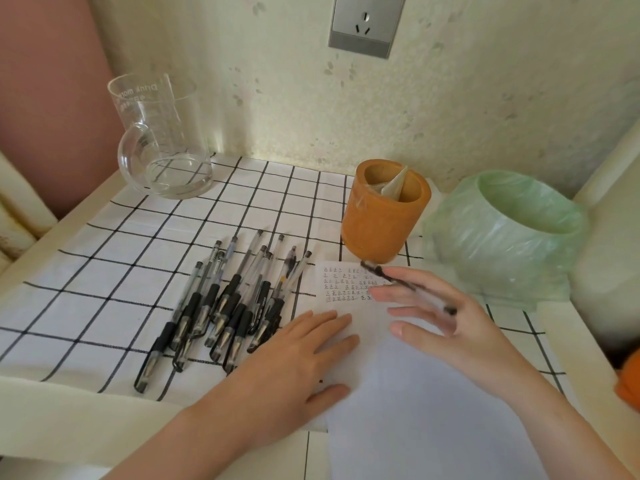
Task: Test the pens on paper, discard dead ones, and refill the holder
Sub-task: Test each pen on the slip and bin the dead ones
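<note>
A white sheet of paper lies on the checked cloth, with rows of small written marks near its top edge. My left hand rests flat on the paper's left side, fingers apart. My right hand hovers over the paper with a dark pen held between its fingers, blurred, one end near the base of the orange holder. Several black-grip clear pens lie in a loose pile to the left of the paper. The holder stands upright with a folded paper scrap inside.
A small bin lined with a green plastic bag stands to the right of the holder. A glass pitcher sits at the back left. A wall socket is above. An orange object shows at the right edge.
</note>
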Tool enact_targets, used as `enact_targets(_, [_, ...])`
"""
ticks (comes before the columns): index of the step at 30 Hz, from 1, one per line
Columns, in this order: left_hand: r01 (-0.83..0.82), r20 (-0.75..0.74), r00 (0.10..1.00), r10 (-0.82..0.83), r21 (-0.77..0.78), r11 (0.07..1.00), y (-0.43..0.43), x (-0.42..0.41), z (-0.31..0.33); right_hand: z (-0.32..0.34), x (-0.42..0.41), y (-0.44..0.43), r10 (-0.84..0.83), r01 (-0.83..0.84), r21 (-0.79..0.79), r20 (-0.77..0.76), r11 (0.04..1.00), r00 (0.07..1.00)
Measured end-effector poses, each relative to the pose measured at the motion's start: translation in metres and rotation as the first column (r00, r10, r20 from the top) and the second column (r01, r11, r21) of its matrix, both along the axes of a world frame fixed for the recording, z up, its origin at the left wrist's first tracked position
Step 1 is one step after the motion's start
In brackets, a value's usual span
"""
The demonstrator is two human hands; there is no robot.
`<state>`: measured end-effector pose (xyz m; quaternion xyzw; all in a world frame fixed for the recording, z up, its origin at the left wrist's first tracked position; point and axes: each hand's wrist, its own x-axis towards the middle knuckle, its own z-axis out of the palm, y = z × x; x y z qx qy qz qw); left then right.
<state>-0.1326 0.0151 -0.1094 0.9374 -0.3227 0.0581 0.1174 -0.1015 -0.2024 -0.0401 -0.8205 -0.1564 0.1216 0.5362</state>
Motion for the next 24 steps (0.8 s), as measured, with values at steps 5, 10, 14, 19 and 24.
enact_targets(5, [0.017,-0.028,0.999,-0.018,-0.037,0.999,-0.007,-0.01,0.001,-0.003,0.002,0.021,-0.285,0.253,0.323,0.057,0.912,0.957])
enact_targets(10, [-0.084,-0.129,0.99,0.048,-0.289,0.954,-0.01,-0.01,0.01,-0.007,0.0,0.027,-0.38,0.35,0.37,0.008,0.861,0.925])
enact_targets(14, [-0.387,-0.32,0.913,0.253,-0.48,0.788,-0.011,-0.013,0.028,-0.009,-0.004,0.033,-0.328,0.325,0.448,-0.073,0.833,0.942])
enact_targets(19, [-0.345,-0.339,0.925,0.171,-0.563,0.751,-0.017,-0.012,0.038,-0.014,-0.009,0.045,-0.164,0.198,0.388,-0.121,0.9,0.979])
enact_targets(24, [-0.404,-0.452,0.883,0.128,-0.591,0.698,-0.02,-0.011,0.045,-0.014,-0.013,0.051,-0.204,0.226,0.32,-0.101,0.92,0.974])
